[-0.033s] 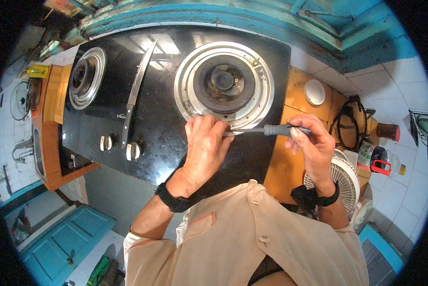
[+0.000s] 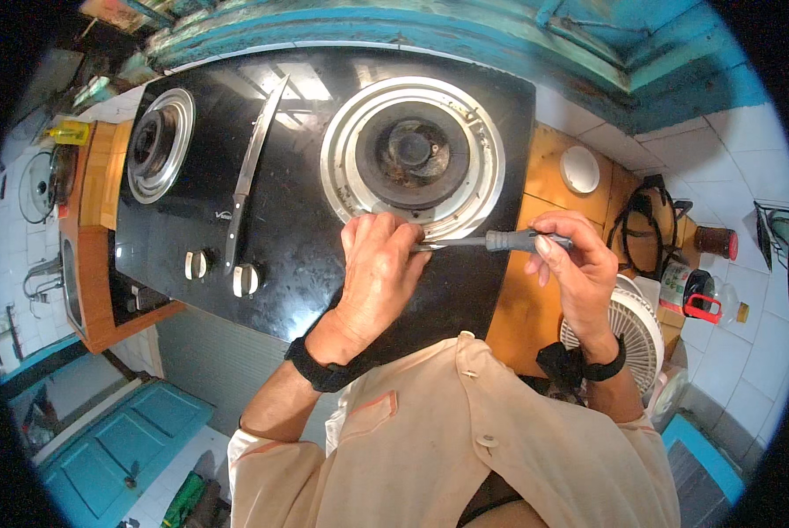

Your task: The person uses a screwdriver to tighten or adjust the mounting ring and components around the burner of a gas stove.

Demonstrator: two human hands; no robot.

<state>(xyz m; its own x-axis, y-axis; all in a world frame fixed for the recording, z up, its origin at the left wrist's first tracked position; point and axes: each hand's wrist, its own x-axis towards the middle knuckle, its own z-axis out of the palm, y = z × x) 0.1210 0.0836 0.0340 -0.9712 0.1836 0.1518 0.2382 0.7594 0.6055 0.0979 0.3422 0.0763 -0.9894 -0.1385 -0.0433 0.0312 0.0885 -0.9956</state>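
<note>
- From my distant seat, I see the slim tool with a grey ribbed handle and dark metal shaft [image 2: 507, 239] just nearside of the large right burner with a silver ring and black core [image 2: 415, 150], its handle crossing the right edge of the black glass cooktop [image 2: 311, 198].
- The right hand [image 2: 579, 264] pinches the handle's right end between thumb and curled fingers.
- The left hand [image 2: 379, 264] has its fingers bunched at the shaft's far-from-handle end; I cannot tell whether they pinch the tip or something under it.
- My worry: a twist or push from the right could make the tip slip, jabbing those left fingertips or scratching the glass.
- Also, such a light hold near the handle's end may let the tool swivel.
- A wide leftward sweep could knock the long black-handled knife [image 2: 246, 180], lying bare-bladed on the glass beside the right one of two silver knobs [image 2: 246, 280].
- For edges, the cream shirt [image 2: 412, 431] crowds the near side; a white round fan [image 2: 636, 333] sits close by the right wrist.
- I judge the easiest room lies left, over the glass before the knife.
</note>
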